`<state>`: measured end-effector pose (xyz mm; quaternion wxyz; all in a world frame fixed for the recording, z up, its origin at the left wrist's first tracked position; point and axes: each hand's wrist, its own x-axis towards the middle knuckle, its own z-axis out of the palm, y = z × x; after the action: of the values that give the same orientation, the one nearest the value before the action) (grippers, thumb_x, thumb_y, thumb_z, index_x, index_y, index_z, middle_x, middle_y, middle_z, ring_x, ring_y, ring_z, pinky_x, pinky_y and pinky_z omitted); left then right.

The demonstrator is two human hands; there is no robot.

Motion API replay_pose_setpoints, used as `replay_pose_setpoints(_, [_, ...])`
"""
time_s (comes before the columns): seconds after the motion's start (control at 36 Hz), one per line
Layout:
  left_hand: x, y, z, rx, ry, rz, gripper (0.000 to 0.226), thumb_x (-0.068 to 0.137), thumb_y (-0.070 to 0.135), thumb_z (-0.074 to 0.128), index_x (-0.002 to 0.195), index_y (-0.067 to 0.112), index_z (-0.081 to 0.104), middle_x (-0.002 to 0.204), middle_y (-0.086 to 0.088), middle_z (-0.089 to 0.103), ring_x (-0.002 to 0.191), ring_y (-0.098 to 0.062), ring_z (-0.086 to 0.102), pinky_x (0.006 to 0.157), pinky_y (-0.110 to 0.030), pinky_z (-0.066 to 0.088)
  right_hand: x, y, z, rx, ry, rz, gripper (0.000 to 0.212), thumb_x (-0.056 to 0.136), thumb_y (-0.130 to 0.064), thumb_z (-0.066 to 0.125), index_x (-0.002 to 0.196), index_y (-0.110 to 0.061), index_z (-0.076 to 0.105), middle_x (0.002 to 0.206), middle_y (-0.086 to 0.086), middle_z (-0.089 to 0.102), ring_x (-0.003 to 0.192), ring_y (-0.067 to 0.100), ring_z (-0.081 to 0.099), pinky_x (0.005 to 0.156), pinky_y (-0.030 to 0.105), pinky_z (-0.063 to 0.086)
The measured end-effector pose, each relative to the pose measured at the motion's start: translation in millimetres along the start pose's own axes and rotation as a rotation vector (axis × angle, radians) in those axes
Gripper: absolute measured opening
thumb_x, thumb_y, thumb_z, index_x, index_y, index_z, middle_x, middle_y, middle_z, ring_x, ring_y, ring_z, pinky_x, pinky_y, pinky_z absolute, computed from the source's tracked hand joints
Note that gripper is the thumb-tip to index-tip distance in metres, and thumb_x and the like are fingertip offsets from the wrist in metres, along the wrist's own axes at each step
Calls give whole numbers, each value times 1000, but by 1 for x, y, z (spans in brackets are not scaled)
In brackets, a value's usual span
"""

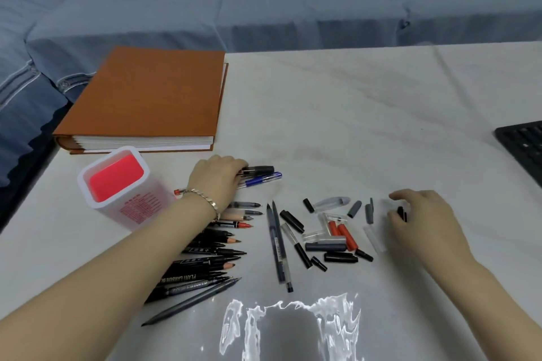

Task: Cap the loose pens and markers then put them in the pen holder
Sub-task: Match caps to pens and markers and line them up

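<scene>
The left hand [218, 177] is closing its fingertips on a black-capped pen [259, 169]; a blue-capped pen [262, 179] is lying just nearside of that grip. Uncapped markers [211, 252] are fanning out under the left wrist, tips pointing right. The translucent pen holder [117, 184] with a red interior is standing upright left of the grip. Loose caps [331, 231] are lying scattered between the hands, and the right hand [422, 220] is pinching a small black cap [401, 212].

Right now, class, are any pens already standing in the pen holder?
No: the pen holder shows only its red inside, and the pens lie on the table.
</scene>
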<state>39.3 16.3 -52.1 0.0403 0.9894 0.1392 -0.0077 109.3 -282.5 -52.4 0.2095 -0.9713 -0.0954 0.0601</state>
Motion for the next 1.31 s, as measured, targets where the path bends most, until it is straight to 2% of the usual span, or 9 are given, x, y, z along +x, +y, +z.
replay_pose_setpoints(0.17, [-26,-11,-1,-134,141,48,36,83,11,57,119,13,56,118,-8,60,108,-31,52,91,-40,37,1,-3,13,-61,-36,10,33,85,-6,44,114,-14,59,109,18,54,101,37,49,74,37,42])
replay_pose_setpoints(0.33, [-75,-26,-9,-201,81,150,10,74,15,71,83,15,67,85,-1,66,82,-25,59,74,-39,50,-6,-23,9,113,-63,-99,30,80,-4,56,107,-12,63,99,12,65,89,30,59,77,33,43])
replay_pose_setpoints(0.44, [-95,-33,-5,-188,18,163,17,62,13,80,71,18,67,74,0,65,70,-25,61,62,-31,48,-23,-53,3,314,-90,-168,31,75,-3,63,103,-15,65,89,1,62,79,20,58,73,22,39])
replay_pose_setpoints(0.61, [-106,-39,-2,-204,-42,144,12,67,18,76,75,15,67,80,-4,64,81,-27,58,69,-35,48,-44,-78,8,491,-163,-268,33,74,4,62,92,-24,65,82,-6,60,76,7,59,65,-1,40])
replay_pose_setpoints(0.81, [-109,-41,-5,-77,-67,268,30,47,19,86,63,19,60,66,2,60,63,-22,61,49,-26,49,-51,-86,14,600,-229,-196,30,75,4,62,90,-22,66,72,-4,60,59,3,55,60,-1,39])
replay_pose_setpoints(1.06, [-105,-39,1,30,55,315,14,63,30,71,63,19,63,64,3,60,60,-20,61,49,-23,43,-55,-91,14,747,-203,-86,21,76,1,66,86,-17,69,64,-5,58,53,-7,55,57,-2,40])
replay_pose_setpoints(1.11, [-105,-33,-2,-58,85,257,19,71,31,51,67,15,60,66,0,59,61,-21,59,50,-26,44,-56,-93,13,847,-202,-34,16,76,-3,68,83,-17,71,62,-4,61,52,-6,56,54,0,41])
replay_pose_setpoints(1.22, [-112,-8,-20,-581,22,-3,9,87,16,50,79,21,50,74,-2,58,64,-17,50,62,-27,42,-60,-98,5,1079,-219,64,9,78,-6,65,77,-14,70,66,-4,73,62,6,68,61,9,51])
replay_pose_setpoints(1.31, [-119,7,-25,-868,25,-41,15,89,19,44,80,31,43,73,-2,58,58,-11,49,58,-27,45,-63,-104,1,1140,-206,93,6,78,-8,66,76,-12,69,68,-4,74,60,6,68,58,9,51])
